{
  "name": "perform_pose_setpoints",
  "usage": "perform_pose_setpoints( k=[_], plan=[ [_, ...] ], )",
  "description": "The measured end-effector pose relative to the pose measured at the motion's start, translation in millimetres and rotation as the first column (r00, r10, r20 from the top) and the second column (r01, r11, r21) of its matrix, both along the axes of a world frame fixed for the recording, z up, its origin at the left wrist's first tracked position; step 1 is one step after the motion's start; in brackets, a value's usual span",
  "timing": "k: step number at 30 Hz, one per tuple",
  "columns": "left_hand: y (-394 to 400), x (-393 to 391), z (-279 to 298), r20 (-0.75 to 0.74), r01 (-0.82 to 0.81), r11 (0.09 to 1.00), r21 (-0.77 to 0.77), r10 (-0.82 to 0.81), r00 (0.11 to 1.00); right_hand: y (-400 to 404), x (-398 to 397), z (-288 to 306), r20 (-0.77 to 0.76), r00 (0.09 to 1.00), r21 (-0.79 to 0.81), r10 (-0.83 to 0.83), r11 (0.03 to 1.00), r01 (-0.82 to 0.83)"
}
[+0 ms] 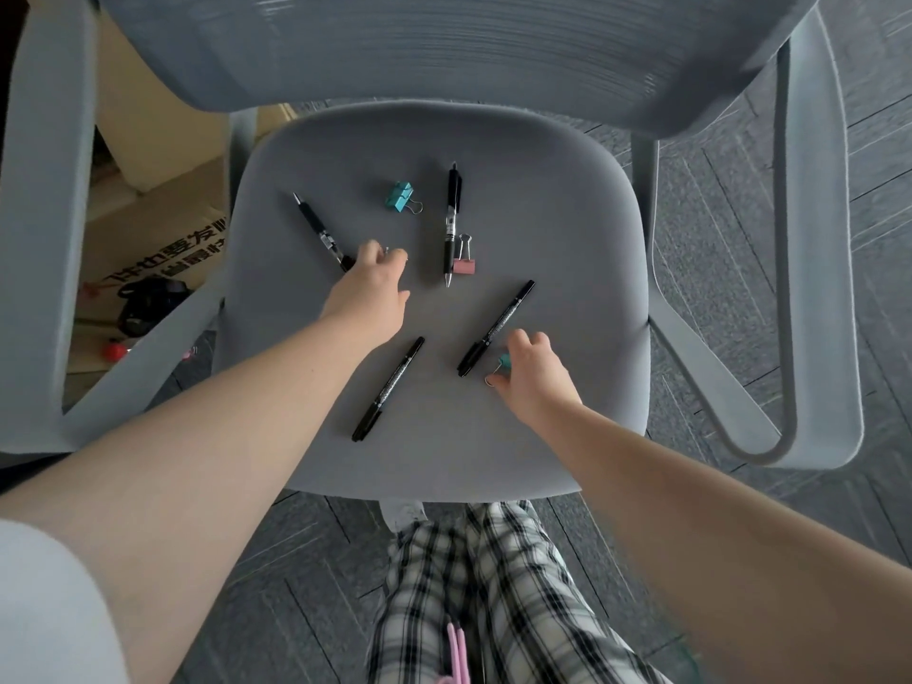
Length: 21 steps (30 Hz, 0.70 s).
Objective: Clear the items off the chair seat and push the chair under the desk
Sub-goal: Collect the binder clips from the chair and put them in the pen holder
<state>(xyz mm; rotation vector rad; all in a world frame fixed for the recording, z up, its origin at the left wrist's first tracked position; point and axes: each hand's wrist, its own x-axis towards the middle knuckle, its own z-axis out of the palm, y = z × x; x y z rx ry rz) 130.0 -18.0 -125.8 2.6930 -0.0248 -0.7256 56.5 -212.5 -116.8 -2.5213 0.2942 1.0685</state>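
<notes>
A grey chair seat [543, 190] lies below me with stationery on it. My left hand [370, 293] curls its fingers round a small clip whose metal loop shows at the fingertips, beside the end of a black pen [318, 229]. My right hand [533, 372] pinches a teal binder clip [503, 362] next to a black marker [496, 328]. Loose on the seat are a second marker [387, 390], a black-and-clear pen [451, 224], a pink binder clip [464, 264] and another teal binder clip [402, 196].
The chair's backrest [444, 46] rises at the far side, with armrests at left [44, 239] and right [814, 288]. Cardboard boxes [158, 229] and small items sit on the floor to the left. My legs in checked trousers [483, 594] stand close to the seat's front edge.
</notes>
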Motion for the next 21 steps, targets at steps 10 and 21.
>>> perform_pose_setpoints(
  k=[10, 21],
  plan=[
    [-4.7, 17.0, 3.7, 0.102, -0.079, 0.997, 0.002, 0.078, 0.992, 10.3, 39.6, 19.6, 0.292, 0.946, 0.223, -0.14, 0.972, 0.075],
    [1.9, 58.6, -1.3, 0.133, -0.098, 0.994, -0.049, 0.103, 0.986, 28.1, 103.0, 8.7, 0.211, 0.962, 0.243, -0.172, 0.963, 0.119]
  ],
)
